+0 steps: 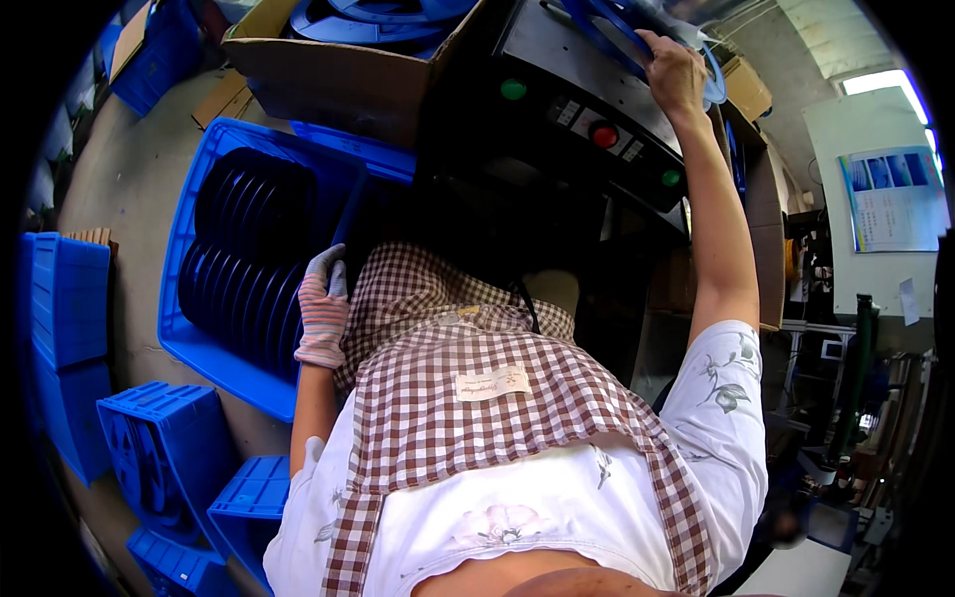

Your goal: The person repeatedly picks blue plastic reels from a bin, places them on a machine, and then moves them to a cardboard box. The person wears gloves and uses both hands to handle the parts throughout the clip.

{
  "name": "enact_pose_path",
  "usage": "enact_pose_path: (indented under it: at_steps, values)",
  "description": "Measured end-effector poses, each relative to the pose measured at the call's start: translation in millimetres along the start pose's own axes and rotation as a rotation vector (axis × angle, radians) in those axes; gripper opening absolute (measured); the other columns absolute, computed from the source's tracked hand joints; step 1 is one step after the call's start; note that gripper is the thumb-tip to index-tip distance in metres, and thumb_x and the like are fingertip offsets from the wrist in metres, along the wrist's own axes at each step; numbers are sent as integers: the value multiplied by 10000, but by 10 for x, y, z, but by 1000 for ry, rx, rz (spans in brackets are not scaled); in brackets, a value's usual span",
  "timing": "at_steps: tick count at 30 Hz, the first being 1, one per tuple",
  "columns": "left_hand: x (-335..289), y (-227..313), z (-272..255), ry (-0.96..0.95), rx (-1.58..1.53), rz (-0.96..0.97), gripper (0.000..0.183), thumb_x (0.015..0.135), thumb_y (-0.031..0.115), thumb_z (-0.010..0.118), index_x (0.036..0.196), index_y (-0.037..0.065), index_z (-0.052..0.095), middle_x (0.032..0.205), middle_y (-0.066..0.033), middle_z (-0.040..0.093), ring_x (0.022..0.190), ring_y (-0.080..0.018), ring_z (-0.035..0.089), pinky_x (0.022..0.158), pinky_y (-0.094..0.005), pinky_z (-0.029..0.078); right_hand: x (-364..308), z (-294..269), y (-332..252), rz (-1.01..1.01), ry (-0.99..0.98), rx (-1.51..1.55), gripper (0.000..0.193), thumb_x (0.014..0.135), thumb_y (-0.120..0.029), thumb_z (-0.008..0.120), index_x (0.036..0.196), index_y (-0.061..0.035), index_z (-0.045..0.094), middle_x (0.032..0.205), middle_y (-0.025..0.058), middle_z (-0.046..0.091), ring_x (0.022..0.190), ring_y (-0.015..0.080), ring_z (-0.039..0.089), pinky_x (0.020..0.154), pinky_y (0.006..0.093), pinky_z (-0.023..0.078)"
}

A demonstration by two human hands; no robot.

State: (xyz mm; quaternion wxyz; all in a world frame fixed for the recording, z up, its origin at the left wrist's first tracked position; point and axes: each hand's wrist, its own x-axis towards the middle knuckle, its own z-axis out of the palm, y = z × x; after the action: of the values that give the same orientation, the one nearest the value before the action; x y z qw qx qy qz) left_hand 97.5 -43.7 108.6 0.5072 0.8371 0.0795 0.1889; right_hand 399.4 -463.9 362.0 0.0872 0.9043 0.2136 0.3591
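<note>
My right hand [678, 78], bare, reaches far forward over the top of a dark machine. Its fingers are bent round a blue plastic reel [714, 85], whose thin curved rims show on both sides of the hand. The fingertips are partly hidden. My left hand [324, 310], in a striped pink and grey glove, hangs low beside a blue crate [177, 333]. Its fingers are stretched out with nothing seen in them. Inside the crate, several black reels [239, 284] stand on edge in two rows.
The machine's front panel [557, 109] carries a red button [604, 134] and green buttons. A cardboard box [338, 85] with blue reels stands at its left. Blue crates [164, 448] stack at the lower left. Another carton [766, 229] stands beyond my right arm.
</note>
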Motion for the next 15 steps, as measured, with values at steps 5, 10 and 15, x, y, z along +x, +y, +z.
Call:
enact_pose_path:
  at_steps: [5, 10, 15]
  values:
    - [28, -122, -108, -8, 51, 49, 221, 926, 45, 581, 1132, 36, 659, 1102, -155, 676, 1030, -271, 657, 904, -336, 509, 169, -234, 162, -203, 222, -22, 250, 892, -189, 630, 1135, -215, 683, 906, 60, 700, 874, 286, 672, 846, 401, 493]
    - [18, -585, -468, -30, 227, 37, 262, 886, 32, 580, 1139, 56, 642, 1100, -169, 656, 1038, -354, 620, 911, -397, 497, -815, -1167, 646, -171, 315, 81, 212, 883, -122, 634, 1076, -62, 700, 966, 120, 716, 888, 256, 688, 854, 366, 530]
    - [81, -1048, -718, -145, 524, -160, 346, 896, 89, 574, 1241, 82, 600, 1225, -168, 612, 1145, -355, 567, 983, -431, 467, -786, -1180, 817, 106, 248, 1389, 132, 928, -170, 552, 857, -59, 559, 766, 85, 538, 665, 166, 546, 790, 330, 512]
